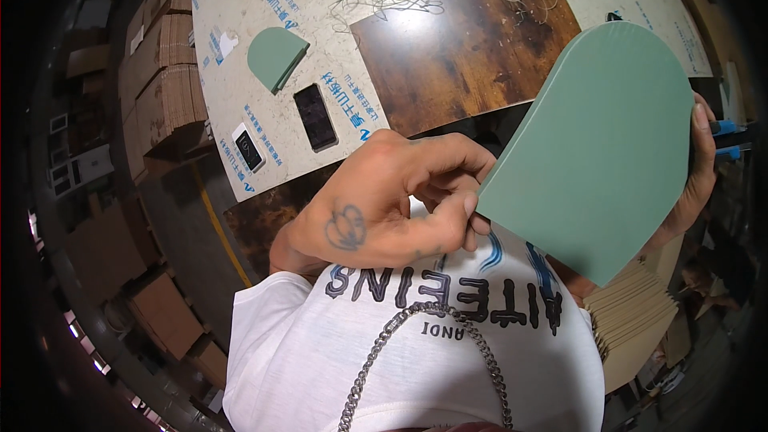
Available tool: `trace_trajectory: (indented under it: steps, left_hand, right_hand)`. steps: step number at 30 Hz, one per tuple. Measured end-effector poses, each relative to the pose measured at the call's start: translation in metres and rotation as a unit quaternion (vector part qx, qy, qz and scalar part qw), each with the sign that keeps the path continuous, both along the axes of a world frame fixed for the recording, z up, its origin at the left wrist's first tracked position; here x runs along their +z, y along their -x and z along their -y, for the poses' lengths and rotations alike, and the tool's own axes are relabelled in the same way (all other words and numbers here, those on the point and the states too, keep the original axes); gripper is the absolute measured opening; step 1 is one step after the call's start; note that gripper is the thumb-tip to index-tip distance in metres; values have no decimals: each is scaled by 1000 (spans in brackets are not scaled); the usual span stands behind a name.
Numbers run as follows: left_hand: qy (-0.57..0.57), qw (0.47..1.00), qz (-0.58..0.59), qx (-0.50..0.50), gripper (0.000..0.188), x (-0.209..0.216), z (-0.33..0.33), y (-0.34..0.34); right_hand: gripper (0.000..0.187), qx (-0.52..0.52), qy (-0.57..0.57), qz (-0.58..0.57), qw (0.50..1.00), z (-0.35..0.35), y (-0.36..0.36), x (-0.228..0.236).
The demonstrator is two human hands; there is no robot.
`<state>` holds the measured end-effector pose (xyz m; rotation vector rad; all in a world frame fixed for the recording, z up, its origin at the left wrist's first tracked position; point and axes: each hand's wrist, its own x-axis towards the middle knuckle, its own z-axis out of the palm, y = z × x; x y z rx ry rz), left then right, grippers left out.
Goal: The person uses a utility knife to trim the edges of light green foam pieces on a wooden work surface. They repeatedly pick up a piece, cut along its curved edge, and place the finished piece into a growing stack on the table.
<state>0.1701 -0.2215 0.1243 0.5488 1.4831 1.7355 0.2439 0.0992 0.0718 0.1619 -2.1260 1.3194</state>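
A large green panel (600, 144) with one rounded end is held up at the right, tilted in front of my chest. A thin line along its left edge hints at layers, but I cannot tell whether it is one piece or several. My left hand (400, 200) has its fingers closed on the panel's lower left corner. My right hand (694, 168) grips the opposite edge, with part of the palm and fingers hidden behind the green surface. On the table to the left lie smaller green pieces (276, 56) of similar rounded shape.
A printed white sheet covers the table (232, 104); a dark brown wood-look board (464, 56) lies on it. Tangled string (392, 0) spreads along the far side. A black phone (315, 117) and a small white device (250, 148) rest at left. Cardboard stacks (172, 96) stand beyond.
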Motion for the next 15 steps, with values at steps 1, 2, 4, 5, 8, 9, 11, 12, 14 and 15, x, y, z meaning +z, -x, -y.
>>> trace_trajectory:
  steps: [1,2,4,5,8,9,11,12,14,15]
  left_hand:
    - [15,1000,-8,0,29,-1,0,0]
    - [16,1000,-11,2,29,-2,-1,0]
    - [16,1000,-17,7,30,-4,-1,-1]
    - [10,1000,-12,6,30,-3,-1,0]
    - [-18,1000,-7,7,30,-5,-1,1]
    - [-35,999,-12,8,31,-9,-1,1]
    - [-55,998,-9,9,31,-12,-1,2]
    - [-58,998,-1,9,31,-11,-2,3]
    - [-71,997,36,14,31,-9,-2,3]
    - [-80,994,65,18,31,-9,-3,3]
  right_hand:
    - [34,-12,-27,-2,1000,7,2,4]
    - [34,-15,-27,2,1000,9,1,5]
    - [33,-12,-3,16,1000,9,0,3]
    - [33,-5,19,31,999,7,-1,2]
    - [34,11,59,62,996,2,-2,-2]
    - [34,13,56,60,997,3,0,-2]
    - [34,-2,17,26,1000,14,6,-2]
    - [35,-12,4,16,1000,18,8,-2]
    - [35,-29,16,23,999,22,8,-5]
    - [36,-35,26,28,999,22,8,-6]
